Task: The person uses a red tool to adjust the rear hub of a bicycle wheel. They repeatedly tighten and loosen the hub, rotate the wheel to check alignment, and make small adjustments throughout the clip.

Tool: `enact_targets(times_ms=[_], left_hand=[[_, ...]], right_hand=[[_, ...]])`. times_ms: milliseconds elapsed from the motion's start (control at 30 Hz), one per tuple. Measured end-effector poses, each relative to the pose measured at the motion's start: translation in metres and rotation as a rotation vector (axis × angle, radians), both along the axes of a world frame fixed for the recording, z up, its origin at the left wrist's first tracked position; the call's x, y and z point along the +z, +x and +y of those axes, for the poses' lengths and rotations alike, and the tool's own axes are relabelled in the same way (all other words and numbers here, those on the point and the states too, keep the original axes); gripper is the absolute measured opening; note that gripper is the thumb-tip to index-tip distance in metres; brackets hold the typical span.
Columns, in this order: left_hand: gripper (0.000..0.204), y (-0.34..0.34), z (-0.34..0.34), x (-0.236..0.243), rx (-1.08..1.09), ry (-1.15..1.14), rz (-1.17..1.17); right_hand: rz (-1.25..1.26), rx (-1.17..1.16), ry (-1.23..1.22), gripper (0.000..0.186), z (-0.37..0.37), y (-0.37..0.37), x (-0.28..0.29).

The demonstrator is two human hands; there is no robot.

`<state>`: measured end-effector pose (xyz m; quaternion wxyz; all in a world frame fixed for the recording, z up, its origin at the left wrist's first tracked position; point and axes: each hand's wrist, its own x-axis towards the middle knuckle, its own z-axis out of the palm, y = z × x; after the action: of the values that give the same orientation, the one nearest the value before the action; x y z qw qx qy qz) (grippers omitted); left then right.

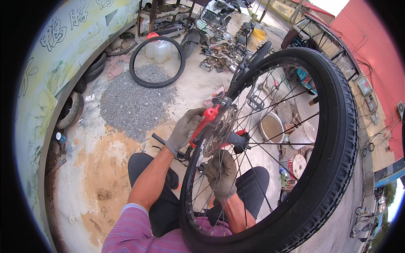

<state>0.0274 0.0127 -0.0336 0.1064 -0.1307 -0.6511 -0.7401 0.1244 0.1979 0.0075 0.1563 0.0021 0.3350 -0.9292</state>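
Observation:
My left hand (185, 128), in a grey glove, is closed on a red bicycle frame part (204, 123) just left of a large wheel (337, 139) with black tyre and thin spokes, which fills the right half of the view. My gloved right hand (221, 177) is seen through the spokes, below the hub (239, 142), its fingers curled; what they hold is hidden. A handlebar with black grip (159, 139) lies low behind my left wrist. My bent legs in dark trousers are beneath the bicycle.
A loose tyre (181, 63) and plastic jugs (162, 52) stand beyond a gravel patch (130, 107). Old tyres (69, 111) line the painted wall at left. Scattered parts (217, 59), a bucket of murky liquid (271, 126), a white bucket (300, 137) and a red wall (363, 42) are behind or right.

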Motion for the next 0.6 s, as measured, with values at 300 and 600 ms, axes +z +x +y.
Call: enact_targets(times_ms=[300, 600], left_hand=[[0.059, -0.006, -0.003, -0.009, 0.003, -0.048, 0.013], [0.062, -0.002, -0.006, 0.004, 0.059, -0.141, 0.034]], right_hand=[[0.016, 0.042, -0.019, 0.028, 0.002, 0.003, 0.004], [0.030, 0.047, -0.033, 0.031, -0.001, 0.002, 0.003]])
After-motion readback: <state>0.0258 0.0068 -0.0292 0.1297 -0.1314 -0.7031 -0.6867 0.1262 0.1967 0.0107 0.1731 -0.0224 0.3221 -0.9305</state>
